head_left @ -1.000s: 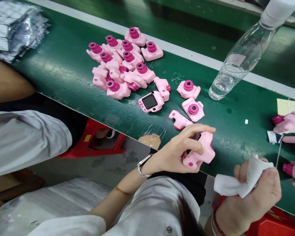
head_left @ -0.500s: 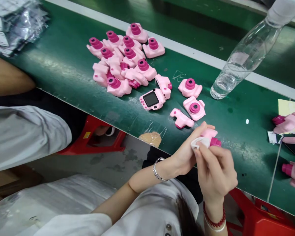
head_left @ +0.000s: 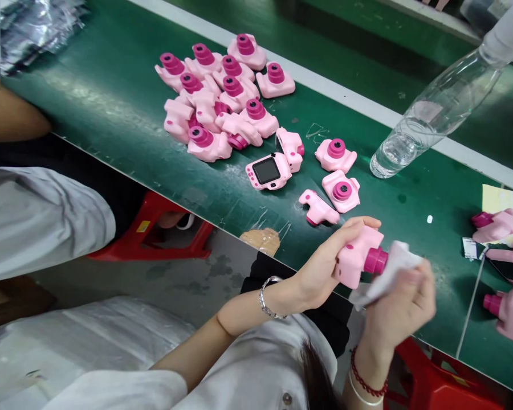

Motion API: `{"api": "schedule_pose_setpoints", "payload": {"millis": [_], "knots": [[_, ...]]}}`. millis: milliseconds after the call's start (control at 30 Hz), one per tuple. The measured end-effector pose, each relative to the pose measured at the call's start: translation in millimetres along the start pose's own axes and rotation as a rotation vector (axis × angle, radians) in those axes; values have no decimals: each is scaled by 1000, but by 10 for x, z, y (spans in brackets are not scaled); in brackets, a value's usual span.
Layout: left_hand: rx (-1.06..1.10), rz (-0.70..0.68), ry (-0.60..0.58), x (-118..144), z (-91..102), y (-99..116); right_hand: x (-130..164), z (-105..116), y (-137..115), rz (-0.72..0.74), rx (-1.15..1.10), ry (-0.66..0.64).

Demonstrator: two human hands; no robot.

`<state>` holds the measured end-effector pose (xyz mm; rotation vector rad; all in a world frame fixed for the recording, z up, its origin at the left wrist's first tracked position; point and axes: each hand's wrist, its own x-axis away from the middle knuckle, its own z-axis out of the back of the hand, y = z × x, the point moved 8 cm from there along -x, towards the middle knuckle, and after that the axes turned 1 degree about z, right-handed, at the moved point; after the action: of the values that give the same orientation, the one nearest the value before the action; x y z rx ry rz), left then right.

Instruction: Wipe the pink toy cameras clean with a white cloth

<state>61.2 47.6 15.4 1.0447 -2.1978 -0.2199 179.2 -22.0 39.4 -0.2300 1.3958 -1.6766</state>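
My left hand (head_left: 325, 267) grips a pink toy camera (head_left: 355, 256), fingers curled over its top and thumb beneath, holding it just above the near edge of the green surface (head_left: 111, 114) with its magenta lens (head_left: 375, 260) pointing toward my right. My right hand (head_left: 399, 310) is closed around a white cloth (head_left: 389, 273), pinching it between thumb and fingers; the cloth's free end touches the lens, so the camera lies directly left of this hand and between the two hands. Just beyond the held camera, three more cameras rest on the surface: one on its side (head_left: 317, 208), one lens-up (head_left: 342, 191) and another lens-up (head_left: 336, 154). Further left, a camera lies screen-up (head_left: 267, 171), and behind it sits a heap of pink cameras (head_left: 222, 97). A clear plastic bottle (head_left: 431, 119) lies tilted at the far right, well apart from both hands. A neighbouring person's white sleeve (head_left: 38, 222) shows at the left.
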Motion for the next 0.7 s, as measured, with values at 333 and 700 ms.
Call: {"api": "schedule_pose_setpoints", "payload": {"millis": [333, 700], "knots": [[-23, -107, -69, 63, -71, 130, 228, -52, -192, 268, 115, 208], [300, 238, -238, -95, -42, -26, 86, -100, -390, 187, -186, -47]]}}
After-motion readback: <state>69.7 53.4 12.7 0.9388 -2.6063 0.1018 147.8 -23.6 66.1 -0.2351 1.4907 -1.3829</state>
